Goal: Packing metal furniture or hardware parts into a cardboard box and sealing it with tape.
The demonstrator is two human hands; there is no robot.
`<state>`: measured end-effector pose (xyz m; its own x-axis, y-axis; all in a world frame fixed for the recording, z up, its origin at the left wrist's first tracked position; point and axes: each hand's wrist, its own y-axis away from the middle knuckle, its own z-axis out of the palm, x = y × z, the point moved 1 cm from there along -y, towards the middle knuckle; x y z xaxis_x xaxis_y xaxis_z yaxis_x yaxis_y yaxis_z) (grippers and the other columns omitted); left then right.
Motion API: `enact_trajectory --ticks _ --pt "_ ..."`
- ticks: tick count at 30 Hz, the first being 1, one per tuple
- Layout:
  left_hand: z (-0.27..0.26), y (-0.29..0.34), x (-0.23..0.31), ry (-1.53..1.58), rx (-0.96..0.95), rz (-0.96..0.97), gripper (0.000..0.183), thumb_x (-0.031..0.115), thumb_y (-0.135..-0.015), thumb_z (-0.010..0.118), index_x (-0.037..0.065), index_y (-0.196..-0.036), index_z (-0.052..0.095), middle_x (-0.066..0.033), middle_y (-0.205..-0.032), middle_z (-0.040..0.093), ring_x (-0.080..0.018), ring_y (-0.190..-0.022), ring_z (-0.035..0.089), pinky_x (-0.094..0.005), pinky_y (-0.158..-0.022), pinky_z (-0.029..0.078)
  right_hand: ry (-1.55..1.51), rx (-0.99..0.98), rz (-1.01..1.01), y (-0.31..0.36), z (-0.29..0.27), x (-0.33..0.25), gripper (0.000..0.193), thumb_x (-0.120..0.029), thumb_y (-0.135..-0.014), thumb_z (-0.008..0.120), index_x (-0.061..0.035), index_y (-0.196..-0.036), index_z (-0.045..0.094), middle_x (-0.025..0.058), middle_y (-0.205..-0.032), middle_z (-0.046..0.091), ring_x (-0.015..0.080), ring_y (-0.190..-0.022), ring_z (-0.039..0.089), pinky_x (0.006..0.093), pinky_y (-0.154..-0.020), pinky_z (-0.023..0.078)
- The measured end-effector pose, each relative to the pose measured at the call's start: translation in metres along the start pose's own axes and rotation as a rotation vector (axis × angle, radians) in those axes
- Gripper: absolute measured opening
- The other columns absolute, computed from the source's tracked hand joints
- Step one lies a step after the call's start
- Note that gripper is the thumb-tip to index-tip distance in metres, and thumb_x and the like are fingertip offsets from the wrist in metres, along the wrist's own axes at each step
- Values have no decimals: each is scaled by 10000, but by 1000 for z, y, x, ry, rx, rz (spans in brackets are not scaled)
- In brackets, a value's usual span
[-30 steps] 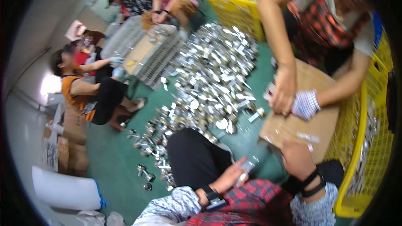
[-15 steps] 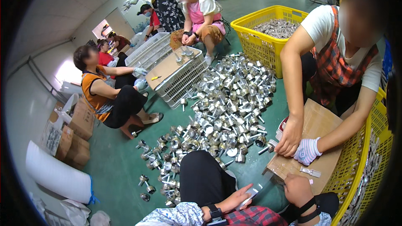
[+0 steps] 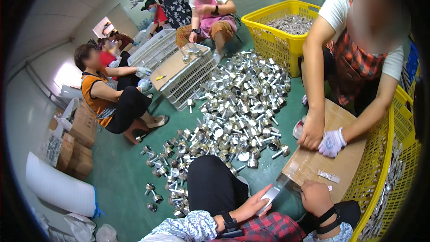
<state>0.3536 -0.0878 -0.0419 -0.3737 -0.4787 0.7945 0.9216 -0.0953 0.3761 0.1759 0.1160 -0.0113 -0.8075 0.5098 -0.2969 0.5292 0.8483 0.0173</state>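
Observation:
My left hand [image 3: 251, 204] is closed around a flat, shiny silver-white piece [image 3: 270, 194]; its far end looks see-through, and its exact kind is unclear. My right hand [image 3: 316, 198] has its fingers curled in against the near edge of a brown cardboard sheet [image 3: 345, 152]; whatever they may hold is hidden. On the cardboard, just beyond that hand, lies a small silver metal piece [image 3: 328, 176]. Opposite me, a co-worker's bare hand [image 3: 310, 134] and gloved hand [image 3: 332, 143] work close together over the cardboard.
A large heap of metal cups with stems [image 3: 242, 103] spreads over the green floor. Yellow baskets of metal parts stand beyond it [image 3: 286, 40] and at my right [image 3: 380, 170]. White crates [image 3: 188, 78] sit farther back, near seated workers. A white foam roll [image 3: 60, 183] lies left.
The view has shifted slightly. My left hand has tilted the silver piece closer to the cardboard's edge. The seated worker in pink has raised one hand. My right hand stays at the cardboard.

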Motion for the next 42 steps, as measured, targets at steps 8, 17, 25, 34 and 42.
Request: enact_trajectory --ticks 8,17,25,34,42 --pt "-12 -62 -19 -29 6 393 637 352 -1055 548 26 -1536 287 -77 -879 598 -168 -809 589 -338 -816 511 -33 25 -37 -14 -1 3 94 -126 -819 627 -42 -802 665 139 -867 659 341 -832 684 461 -704 550" --pt "-24 -57 -48 -23 90 35 650 380 -1057 549 -24 -1521 341 -97 -858 656 -168 -804 648 -308 -807 528 -72 63 -23 -6 5 11 99 -112 -809 619 -37 -796 681 147 -825 669 322 -807 692 439 -695 551" --pt "-30 -37 -24 -989 154 10 862 296 -948 662 44 -1625 191 -188 -836 712 -296 -763 720 -387 -733 543 -70 64 -18 -5 11 12 77 -103 -810 619 -32 -798 646 142 -847 652 339 -808 679 452 -689 545" --pt "-43 -81 -12 -959 50 -197 793 365 -1016 565 10 -1621 195 -180 -905 745 -271 -832 753 -359 -789 555 -52 136 -64 -1 11 13 71 -103 -784 629 -39 -779 661 140 -800 649 319 -775 679 427 -666 539" --pt "-47 -89 -3 -776 64 -274 746 343 -1003 568 29 -1594 242 -135 -831 724 -212 -710 740 -324 -721 564 -87 0 -12 -16 11 10 91 -116 -818 641 -25 -824 638 150 -921 661 368 -847 669 471 -724 544"
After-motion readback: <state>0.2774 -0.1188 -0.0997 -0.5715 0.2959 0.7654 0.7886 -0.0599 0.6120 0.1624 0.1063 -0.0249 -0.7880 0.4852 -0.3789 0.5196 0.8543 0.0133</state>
